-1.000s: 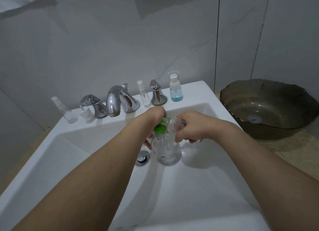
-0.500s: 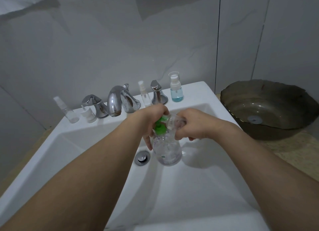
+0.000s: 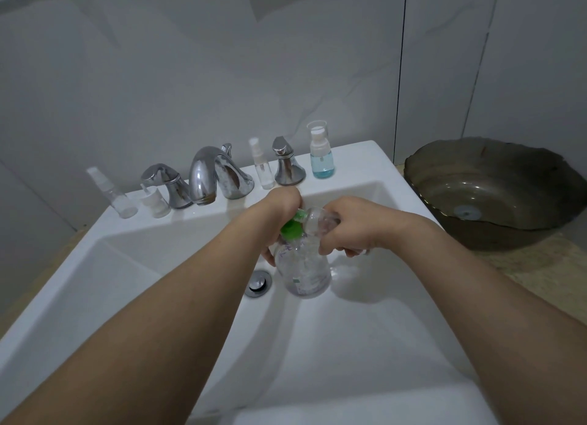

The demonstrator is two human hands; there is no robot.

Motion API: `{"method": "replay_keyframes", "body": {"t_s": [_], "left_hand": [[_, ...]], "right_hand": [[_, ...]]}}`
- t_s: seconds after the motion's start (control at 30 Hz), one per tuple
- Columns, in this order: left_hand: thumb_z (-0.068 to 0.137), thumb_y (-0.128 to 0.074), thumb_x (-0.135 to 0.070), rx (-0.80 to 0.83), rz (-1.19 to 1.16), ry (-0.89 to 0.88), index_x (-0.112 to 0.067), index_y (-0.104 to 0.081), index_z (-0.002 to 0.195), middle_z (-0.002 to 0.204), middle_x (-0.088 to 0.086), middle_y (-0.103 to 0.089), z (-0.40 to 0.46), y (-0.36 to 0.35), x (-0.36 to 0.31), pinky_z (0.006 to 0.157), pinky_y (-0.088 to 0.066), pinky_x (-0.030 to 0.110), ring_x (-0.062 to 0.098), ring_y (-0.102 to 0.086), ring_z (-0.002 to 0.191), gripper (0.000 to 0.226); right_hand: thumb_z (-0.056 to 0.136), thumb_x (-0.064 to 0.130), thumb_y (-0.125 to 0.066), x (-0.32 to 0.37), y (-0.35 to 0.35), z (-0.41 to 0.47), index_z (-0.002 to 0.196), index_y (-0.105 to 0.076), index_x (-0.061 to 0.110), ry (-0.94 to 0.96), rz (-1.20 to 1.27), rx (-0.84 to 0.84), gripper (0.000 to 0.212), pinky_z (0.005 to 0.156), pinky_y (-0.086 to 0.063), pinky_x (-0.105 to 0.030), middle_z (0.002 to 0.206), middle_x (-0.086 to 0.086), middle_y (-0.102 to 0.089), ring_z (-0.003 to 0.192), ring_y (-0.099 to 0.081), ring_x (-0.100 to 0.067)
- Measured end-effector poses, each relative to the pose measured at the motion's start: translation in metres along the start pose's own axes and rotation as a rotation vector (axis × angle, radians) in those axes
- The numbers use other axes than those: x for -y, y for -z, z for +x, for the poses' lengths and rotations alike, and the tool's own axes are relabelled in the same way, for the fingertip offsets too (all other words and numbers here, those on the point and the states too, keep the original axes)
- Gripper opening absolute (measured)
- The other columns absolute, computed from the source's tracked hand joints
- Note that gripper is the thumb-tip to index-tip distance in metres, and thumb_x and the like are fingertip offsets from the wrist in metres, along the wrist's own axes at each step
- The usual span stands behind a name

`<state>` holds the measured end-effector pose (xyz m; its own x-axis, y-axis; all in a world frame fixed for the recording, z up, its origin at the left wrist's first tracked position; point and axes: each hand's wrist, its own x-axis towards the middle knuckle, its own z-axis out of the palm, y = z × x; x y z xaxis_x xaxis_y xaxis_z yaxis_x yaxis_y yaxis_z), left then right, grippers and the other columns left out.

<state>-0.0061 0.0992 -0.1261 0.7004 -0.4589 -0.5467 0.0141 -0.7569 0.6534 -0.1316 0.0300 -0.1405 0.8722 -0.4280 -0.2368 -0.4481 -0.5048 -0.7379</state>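
A clear bottle stands upright over the white sink basin, with a green funnel-like piece at its mouth. My left hand grips the bottle's upper part, its fingers curled round the far side. My right hand holds a small clear bottle tilted on its side, with its mouth against the green piece. Whether liquid is flowing cannot be seen.
On the back ledge stand a chrome faucet, two chrome handles, small spray bottles, a white cap and a bottle with blue liquid. The drain lies left of the bottle. A dark bowl sits to the right.
Both hands and both bottles keep almost the same pose, with only a slight shift over the basin.
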Motion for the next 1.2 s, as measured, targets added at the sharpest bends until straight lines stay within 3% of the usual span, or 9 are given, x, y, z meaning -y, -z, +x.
{"method": "replay_keyframes", "body": {"t_s": [0.17, 0.37, 0.43, 0.57, 0.73, 1.07, 1.2], "left_hand": [[0.091, -0.044, -0.032, 0.139, 0.037, 0.052, -0.012, -0.063, 0.117, 0.113, 0.014, -0.069, -0.002, 0.009, -0.003, 0.091, -0.04, 0.077, 0.037, -0.062, 0.105, 0.038], [0.096, -0.041, -0.032, 0.258, -0.003, 0.12, -0.01, -0.066, 0.113, 0.118, 0.014, -0.069, -0.007, 0.02, -0.01, 0.101, -0.024, 0.082, 0.039, -0.058, 0.117, 0.038], [0.097, -0.04, -0.033, 0.268, 0.023, 0.132, -0.009, -0.067, 0.111, 0.115, 0.015, -0.068, -0.005, 0.02, -0.01, 0.1, -0.026, 0.082, 0.041, -0.058, 0.114, 0.039], [0.096, -0.039, -0.034, 0.234, 0.043, 0.132, -0.011, -0.062, 0.123, 0.119, 0.019, -0.065, -0.002, 0.015, -0.007, 0.089, -0.037, 0.083, 0.049, -0.057, 0.111, 0.042], [0.091, -0.038, -0.023, 0.1, 0.052, 0.081, -0.009, -0.066, 0.106, 0.11, 0.022, -0.065, 0.001, 0.004, -0.001, 0.076, -0.046, 0.077, 0.048, -0.059, 0.102, 0.035], [0.09, -0.039, -0.022, 0.077, 0.034, 0.062, -0.008, -0.063, 0.108, 0.109, 0.022, -0.066, 0.007, 0.001, 0.002, 0.079, -0.044, 0.079, 0.05, -0.06, 0.102, 0.033], [0.091, -0.045, -0.032, 0.169, 0.03, 0.085, -0.012, -0.064, 0.116, 0.115, 0.018, -0.067, 0.005, 0.007, -0.001, 0.083, -0.04, 0.082, 0.048, -0.059, 0.109, 0.037]], "right_hand": [[0.072, 0.015, -0.075, 0.0, 0.001, 0.001, 0.074, -0.057, 0.016, 0.046, -0.029, -0.072, 0.018, 0.043, -0.04, -0.021, 0.064, -0.001, -0.055, 0.047, -0.053, -0.016], [0.066, 0.018, -0.075, -0.001, 0.0, 0.002, 0.07, -0.056, 0.019, 0.081, -0.037, -0.133, 0.019, 0.05, -0.044, -0.029, 0.067, -0.002, -0.057, 0.052, -0.056, -0.018], [0.066, 0.019, -0.074, -0.001, 0.0, 0.002, 0.07, -0.056, 0.019, 0.078, -0.04, -0.13, 0.019, 0.05, -0.045, -0.028, 0.067, -0.002, -0.057, 0.052, -0.057, -0.018], [0.068, 0.017, -0.075, -0.001, 0.0, 0.001, 0.073, -0.056, 0.019, 0.072, -0.038, -0.113, 0.019, 0.045, -0.041, -0.025, 0.065, 0.0, -0.056, 0.051, -0.057, -0.017], [0.074, 0.013, -0.074, 0.0, 0.0, 0.001, 0.078, -0.058, 0.012, -0.002, -0.021, -0.015, 0.016, 0.046, -0.042, -0.022, 0.063, -0.005, -0.055, 0.046, -0.051, -0.017], [0.076, 0.013, -0.073, 0.0, 0.0, 0.001, 0.088, -0.063, 0.003, -0.015, -0.022, 0.001, 0.018, 0.043, -0.04, -0.021, 0.059, -0.004, -0.054, 0.044, -0.05, -0.016], [0.071, 0.015, -0.075, 0.0, 0.0, 0.001, 0.075, -0.058, 0.015, 0.03, -0.03, -0.067, 0.017, 0.041, -0.04, -0.02, 0.062, -0.001, -0.055, 0.046, -0.053, -0.016]]}}
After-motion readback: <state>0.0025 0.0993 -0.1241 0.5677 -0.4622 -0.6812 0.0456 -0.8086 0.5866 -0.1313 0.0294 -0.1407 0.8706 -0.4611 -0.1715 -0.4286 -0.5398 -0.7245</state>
